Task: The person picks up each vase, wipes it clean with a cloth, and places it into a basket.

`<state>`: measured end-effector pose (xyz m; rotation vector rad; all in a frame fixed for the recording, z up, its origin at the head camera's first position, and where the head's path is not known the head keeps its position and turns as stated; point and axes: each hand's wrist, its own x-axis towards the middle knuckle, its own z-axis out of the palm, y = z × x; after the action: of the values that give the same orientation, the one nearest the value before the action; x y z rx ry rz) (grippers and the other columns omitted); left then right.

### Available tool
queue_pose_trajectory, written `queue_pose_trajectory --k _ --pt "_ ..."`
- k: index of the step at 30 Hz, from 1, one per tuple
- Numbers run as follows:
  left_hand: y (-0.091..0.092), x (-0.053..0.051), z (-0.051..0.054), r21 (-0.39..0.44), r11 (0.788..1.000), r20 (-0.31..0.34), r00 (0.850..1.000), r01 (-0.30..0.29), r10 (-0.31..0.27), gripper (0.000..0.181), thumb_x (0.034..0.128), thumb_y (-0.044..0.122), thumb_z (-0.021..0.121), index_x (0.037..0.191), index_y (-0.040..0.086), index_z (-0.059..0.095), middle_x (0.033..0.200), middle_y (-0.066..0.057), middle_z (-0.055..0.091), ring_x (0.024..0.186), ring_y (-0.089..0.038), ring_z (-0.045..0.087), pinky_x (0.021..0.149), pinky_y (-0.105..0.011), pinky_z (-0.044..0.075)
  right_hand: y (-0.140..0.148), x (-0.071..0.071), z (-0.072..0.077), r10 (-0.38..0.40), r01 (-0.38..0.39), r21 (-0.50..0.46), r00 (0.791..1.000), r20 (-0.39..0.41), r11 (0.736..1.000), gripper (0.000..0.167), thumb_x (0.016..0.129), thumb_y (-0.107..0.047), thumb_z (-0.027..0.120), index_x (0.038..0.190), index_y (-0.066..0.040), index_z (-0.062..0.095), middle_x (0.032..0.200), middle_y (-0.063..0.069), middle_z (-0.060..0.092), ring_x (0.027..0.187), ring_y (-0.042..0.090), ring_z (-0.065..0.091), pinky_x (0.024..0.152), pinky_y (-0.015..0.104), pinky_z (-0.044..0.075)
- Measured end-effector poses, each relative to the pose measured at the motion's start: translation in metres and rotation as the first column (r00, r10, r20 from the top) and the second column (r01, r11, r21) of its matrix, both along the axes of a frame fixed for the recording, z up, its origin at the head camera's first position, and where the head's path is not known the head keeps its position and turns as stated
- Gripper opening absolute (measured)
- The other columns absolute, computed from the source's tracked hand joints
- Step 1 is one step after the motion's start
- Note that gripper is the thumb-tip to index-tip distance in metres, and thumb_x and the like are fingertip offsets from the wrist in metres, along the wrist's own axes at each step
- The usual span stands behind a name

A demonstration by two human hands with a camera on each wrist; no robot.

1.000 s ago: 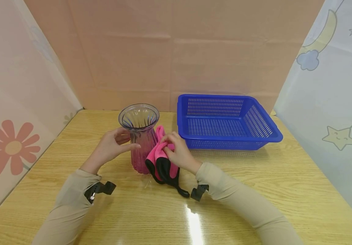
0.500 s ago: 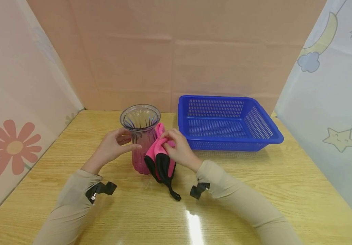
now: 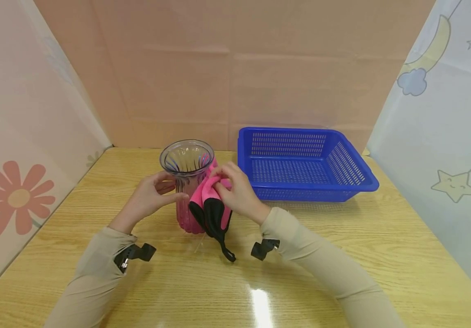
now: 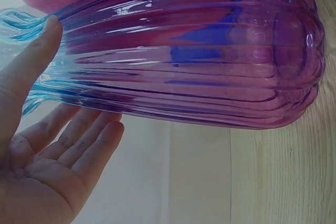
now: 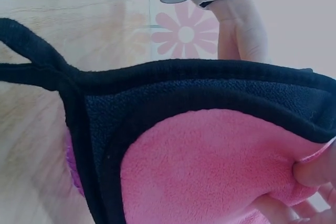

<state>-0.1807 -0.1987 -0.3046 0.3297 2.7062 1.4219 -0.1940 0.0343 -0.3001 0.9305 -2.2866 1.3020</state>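
Observation:
A ribbed glass vase (image 3: 188,200), clear at the flared rim and pink-purple below, stands upright on the table. My left hand (image 3: 151,196) is around its left side, the thumb across the front and the fingers behind; in the left wrist view the hand (image 4: 58,150) touches the vase (image 4: 194,51) near its neck with relaxed fingers. A pink cloth (image 3: 208,191) with black trim and a black loop is pinched in my right hand (image 3: 239,193), held against the vase's right side. In the right wrist view fingertips (image 5: 310,174) dig into the pink cloth (image 5: 194,166).
A blue perforated basket (image 3: 307,187) stands behind and to the right of the vase, on the wooden table (image 3: 321,228). Printed sheets hang at the left and right, and a plain peach sheet (image 3: 235,82) hangs behind.
My right hand has moved slightly up and left with the cloth, along the vase's right side. The black loop has swung left. My left hand and the vase are nearly unmoved.

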Motion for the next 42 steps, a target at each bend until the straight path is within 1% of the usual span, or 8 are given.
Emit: queue_pose_trajectory --k 4,10,15,19,23,25,34,42 --pt "0.000 0.001 0.001 0.011 1.000 -0.011 1.000 0.004 -0.004 0.066 0.0793 0.033 0.074 0.131 0.002 0.047 0.132 -0.021 0.054 0.124 -0.037 0.051 0.102 -0.049 0.045 -0.001 0.000 0.004 -0.009 0.009 -0.003 1.000 -0.012 1.000 0.005 0.082 0.003 0.061 0.085 -0.002 0.062 0.090 0.014 0.060 0.089 0.023 0.056 0.077 0.031 0.054" --pt "0.000 0.003 0.003 0.021 1.000 -0.012 1.000 0.007 -0.007 0.062 0.0803 0.030 0.073 0.129 0.001 0.048 0.131 -0.021 0.054 0.125 -0.037 0.051 0.103 -0.050 0.044 -0.001 0.000 0.008 -0.014 0.015 -0.039 1.000 0.025 0.999 0.007 0.083 0.003 0.059 0.088 -0.001 0.062 0.095 0.015 0.059 0.090 0.024 0.058 0.077 0.036 0.056" --pt "0.001 0.003 0.004 0.007 1.000 -0.015 1.000 0.004 -0.004 0.063 0.0799 0.032 0.073 0.129 0.001 0.048 0.130 -0.021 0.055 0.124 -0.037 0.051 0.103 -0.050 0.043 0.001 0.001 0.013 0.003 0.006 -0.110 0.996 0.085 0.994 0.009 0.083 0.005 0.058 0.090 0.001 0.061 0.098 0.017 0.056 0.095 0.028 0.061 0.077 0.037 0.059" --pt "0.002 0.001 0.002 -0.006 1.000 -0.011 1.000 0.000 0.000 0.064 0.0788 0.034 0.074 0.129 0.003 0.048 0.129 -0.020 0.055 0.124 -0.037 0.051 0.103 -0.050 0.044 0.004 0.000 0.016 0.025 -0.004 -0.178 0.992 0.120 0.984 0.010 0.084 0.008 0.057 0.092 0.003 0.061 0.099 0.018 0.055 0.095 0.029 0.062 0.072 0.029 0.060" --pt "0.002 0.000 0.001 -0.011 1.000 -0.001 1.000 -0.006 0.006 0.066 0.0775 0.036 0.075 0.129 0.005 0.048 0.129 -0.018 0.056 0.125 -0.035 0.051 0.102 -0.049 0.045 0.008 -0.002 0.022 0.035 -0.011 -0.227 0.994 0.105 0.974 0.010 0.084 0.008 0.056 0.093 0.004 0.060 0.098 0.017 0.054 0.092 0.025 0.059 0.063 0.017 0.055" --pt "0.003 0.001 0.001 -0.007 1.000 -0.002 1.000 -0.004 0.004 0.066 0.0777 0.036 0.075 0.130 0.005 0.048 0.129 -0.018 0.056 0.125 -0.035 0.051 0.102 -0.049 0.045 0.010 -0.003 0.025 0.037 -0.016 -0.242 0.996 0.082 0.970 0.010 0.084 0.008 0.056 0.093 0.005 0.060 0.098 0.017 0.054 0.092 0.024 0.057 0.065 0.013 0.052" --pt "0.003 0.004 0.006 -0.004 1.000 -0.004 1.000 0.005 -0.005 0.066 0.0798 0.034 0.073 0.132 0.003 0.046 0.131 -0.021 0.054 0.125 -0.038 0.050 0.104 -0.051 0.043 0.014 -0.002 0.036 0.053 -0.042 -0.253 0.998 0.038 0.967 0.012 0.084 0.008 0.057 0.096 0.006 0.059 0.099 0.018 0.053 0.095 0.024 0.054 0.076 0.012 0.052" --pt "0.004 0.006 0.007 -0.005 1.000 0.000 1.000 0.004 -0.004 0.066 0.0802 0.034 0.073 0.132 0.002 0.046 0.131 -0.021 0.054 0.125 -0.038 0.050 0.103 -0.052 0.043 0.012 -0.002 0.031 0.071 -0.051 -0.268 0.995 0.063 0.962 0.013 0.084 0.010 0.056 0.096 0.006 0.058 0.101 0.018 0.051 0.094 0.024 0.054 0.065 0.015 0.054"
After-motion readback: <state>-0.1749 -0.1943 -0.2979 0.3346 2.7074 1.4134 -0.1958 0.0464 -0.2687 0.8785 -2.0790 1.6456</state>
